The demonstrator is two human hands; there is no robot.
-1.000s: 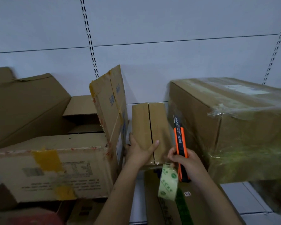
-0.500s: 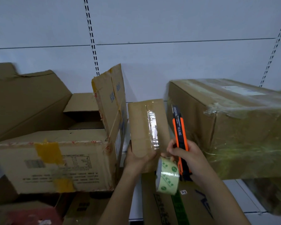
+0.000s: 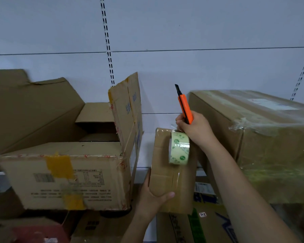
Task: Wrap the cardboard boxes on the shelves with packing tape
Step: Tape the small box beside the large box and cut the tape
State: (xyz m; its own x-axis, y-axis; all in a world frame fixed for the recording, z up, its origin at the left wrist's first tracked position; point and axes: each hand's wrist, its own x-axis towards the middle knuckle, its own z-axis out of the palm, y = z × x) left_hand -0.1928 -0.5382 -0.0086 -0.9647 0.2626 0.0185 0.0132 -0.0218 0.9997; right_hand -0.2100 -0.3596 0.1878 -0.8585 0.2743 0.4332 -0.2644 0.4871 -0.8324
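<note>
**Small box held upright, tape roll at its top edge**

The left hand (image 3: 152, 195) has its grip clenched around the lower part of a small cardboard box (image 3: 167, 165), thumb lying across the front face near the centre seam and fingers hidden behind the left side. The box stands on end, lifted in front of the shelf (image 3: 144, 153), with a strip of clear tape running down the seam above the thumb.

The right hand (image 3: 194, 128) sits just above that grip, at the box's top edge. Its grip holds an orange utility knife (image 3: 184, 106), whose dark tip points up and slightly left, away from the box. A roll of clear packing tape (image 3: 179, 149) with green markings hangs just below this hand, against the upper front of the box; how the fingers catch the roll cannot be told.

Left of the left grip sits an open cardboard box (image 3: 65, 176) with yellow tape patches and one flap standing up. Right of the right forearm is a large box (image 3: 270, 141) covered in clear wrap. More flattened cartons (image 3: 191, 228) lie below both hands.
</note>
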